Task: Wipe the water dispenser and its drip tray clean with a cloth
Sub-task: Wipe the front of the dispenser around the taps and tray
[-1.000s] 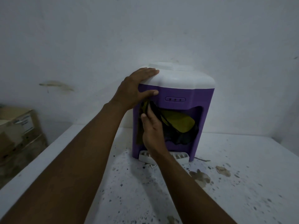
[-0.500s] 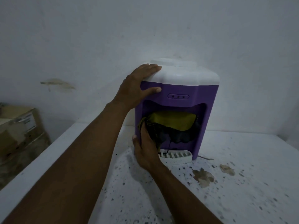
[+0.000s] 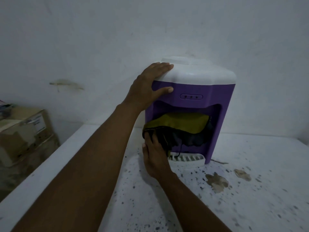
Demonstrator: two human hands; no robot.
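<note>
Here, your left hand lay flat on the upper left corner of the water dispenser. Its fingers were straight and together over the white lid, and the thumb spread onto the purple front, apparently steadying it. Your right hand was low at the left edge of the recess, and in the dim light its fingers seemed curled round the left end of the cloth. The cloth ran lengthwise across the recess, left to right. The drip tray sat just below and to the right of those fingers, under the hanging cloth. Your right hand was therefore the nearer one for a downward, rightward sweep.
</note>
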